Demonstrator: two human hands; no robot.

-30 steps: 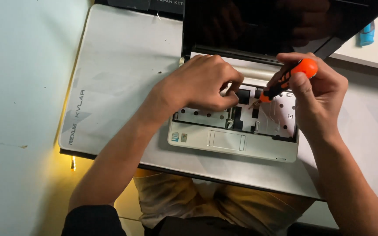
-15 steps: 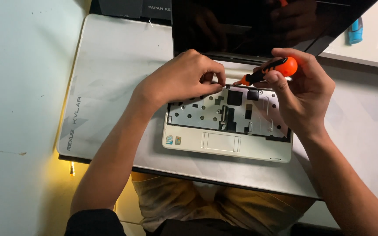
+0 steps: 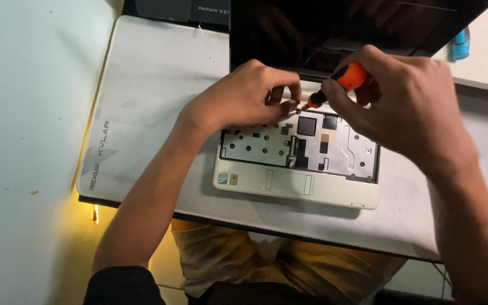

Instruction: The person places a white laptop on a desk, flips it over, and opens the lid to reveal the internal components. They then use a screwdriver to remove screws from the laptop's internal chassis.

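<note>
A white mat (image 3: 159,85) on the pale table (image 3: 24,141) carries the opened laptop (image 3: 297,183).

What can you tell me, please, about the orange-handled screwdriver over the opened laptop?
The screwdriver is small, with a glossy orange handle that looks like plastic, a black collar and a thin metal shaft. The right hand grips its handle, tilting it down and to the left. Its tip sits near the upper edge of the white laptop, whose keyboard is off, right beside the left hand's fingertips. Whether the tip sits in a screw is too small to tell.

Black sleeve (image 3: 122,285), prob. tan shorts (image 3: 227,257).
</note>
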